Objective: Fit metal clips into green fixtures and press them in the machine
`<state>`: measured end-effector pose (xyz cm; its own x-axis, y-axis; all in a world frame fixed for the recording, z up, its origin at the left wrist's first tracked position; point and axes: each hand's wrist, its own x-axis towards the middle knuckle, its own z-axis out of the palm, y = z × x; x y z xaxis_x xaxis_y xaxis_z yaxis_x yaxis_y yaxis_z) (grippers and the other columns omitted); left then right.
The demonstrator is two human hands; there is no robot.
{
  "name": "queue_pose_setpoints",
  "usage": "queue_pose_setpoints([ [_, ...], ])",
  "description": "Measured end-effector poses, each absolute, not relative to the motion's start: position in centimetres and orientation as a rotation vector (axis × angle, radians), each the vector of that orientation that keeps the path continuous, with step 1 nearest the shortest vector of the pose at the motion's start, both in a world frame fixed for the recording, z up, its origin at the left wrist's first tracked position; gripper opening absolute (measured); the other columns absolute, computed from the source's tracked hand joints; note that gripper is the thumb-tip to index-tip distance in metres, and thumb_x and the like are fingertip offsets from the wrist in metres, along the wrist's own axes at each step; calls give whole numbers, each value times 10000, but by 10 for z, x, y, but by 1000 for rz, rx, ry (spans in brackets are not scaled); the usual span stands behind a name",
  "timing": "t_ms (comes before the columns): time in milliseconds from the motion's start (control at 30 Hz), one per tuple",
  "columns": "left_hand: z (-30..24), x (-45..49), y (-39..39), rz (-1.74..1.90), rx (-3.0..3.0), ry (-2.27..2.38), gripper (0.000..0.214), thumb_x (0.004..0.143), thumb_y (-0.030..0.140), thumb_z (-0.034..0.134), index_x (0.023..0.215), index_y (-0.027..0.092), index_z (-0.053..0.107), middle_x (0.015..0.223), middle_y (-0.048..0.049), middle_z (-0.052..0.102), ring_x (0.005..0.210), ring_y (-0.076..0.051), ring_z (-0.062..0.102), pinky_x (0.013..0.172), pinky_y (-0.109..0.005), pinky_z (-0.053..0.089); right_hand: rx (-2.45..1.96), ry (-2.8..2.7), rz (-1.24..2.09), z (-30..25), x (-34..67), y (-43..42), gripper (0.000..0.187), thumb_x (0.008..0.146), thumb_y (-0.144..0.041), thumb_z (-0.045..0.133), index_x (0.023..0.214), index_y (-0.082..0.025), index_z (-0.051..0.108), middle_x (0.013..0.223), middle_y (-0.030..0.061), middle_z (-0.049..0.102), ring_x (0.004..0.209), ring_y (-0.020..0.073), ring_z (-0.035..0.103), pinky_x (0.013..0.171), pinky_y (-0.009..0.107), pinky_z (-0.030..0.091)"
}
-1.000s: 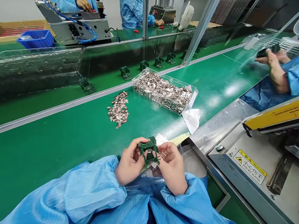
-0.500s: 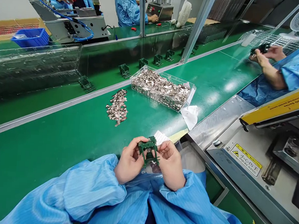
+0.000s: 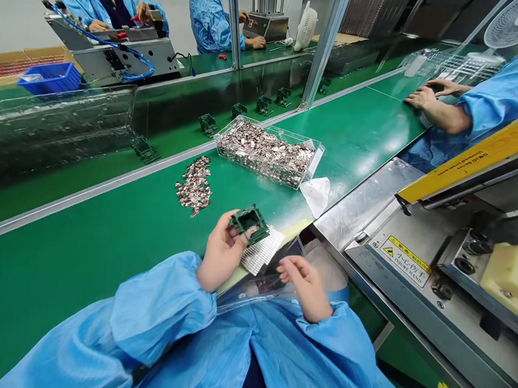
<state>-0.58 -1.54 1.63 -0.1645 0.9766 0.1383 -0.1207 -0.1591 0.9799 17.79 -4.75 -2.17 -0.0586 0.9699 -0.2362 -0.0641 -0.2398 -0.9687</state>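
My left hand (image 3: 221, 253) grips a dark green plastic frame (image 3: 260, 235), which is tilted so that its square opening faces up. The left thumb reaches to the near side of that opening. Apart from the frame, to the right, is my right hand (image 3: 309, 289) with its fingers curled and the tips together; anything between them is too small to make out. Under the frame lies a white sheet (image 3: 265, 252) with rows of small marks, on a pale yellow strip (image 3: 295, 229). A loose pile of small metal pieces (image 3: 196, 185) lies beyond my left hand.
A clear box (image 3: 314, 164) full of metal pieces stands on the green bench. White paper (image 3: 317, 196) lies by its corner. Several green frames (image 3: 144, 148) line the far strip behind a rail. On the right are a yellow-armed machine (image 3: 471, 166) and a co-worker's hands (image 3: 435, 105).
My right hand has let go of the green frame and moved down to the right. The left hand has raised and turned the frame, uncovering more of the white sheet.
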Motion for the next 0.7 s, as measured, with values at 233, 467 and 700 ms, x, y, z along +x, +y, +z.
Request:
queue_pose_setpoints([
  [233, -5, 31, 12, 1483, 1144, 1088, 440, 754, 288, 732, 1122, 187, 514, 1017, -48, 643, 926, -148, 647, 815, -247, 535, -1226, -1180, 1447, -39, 139, -53, 472, 796, -622, 649, 638, -178, 615, 582, 18, 629, 543, 149, 545, 547, 274, 440],
  [467, -9, 25, 13, 1442, 1264, 1072, 404, 831, 316, 675, 1176, 180, 516, 958, -46, 642, 852, -139, 634, 754, -228, 524, -1237, -1293, 1259, -53, 138, -58, 441, 903, -564, 501, 664, -200, 576, 605, 3, 555, 573, 159, 506, 562, 279, 409],
  [700, -5, 25, 16, 1430, 1242, 1055, 422, 830, 374, 683, 1162, 177, 511, 911, -37, 630, 794, -136, 628, 684, -220, 523, -1253, -1636, 1279, -66, 156, -53, 377, 869, -432, 574, 566, -219, 641, 544, 1, 609, 517, 163, 557, 536, 273, 395],
])
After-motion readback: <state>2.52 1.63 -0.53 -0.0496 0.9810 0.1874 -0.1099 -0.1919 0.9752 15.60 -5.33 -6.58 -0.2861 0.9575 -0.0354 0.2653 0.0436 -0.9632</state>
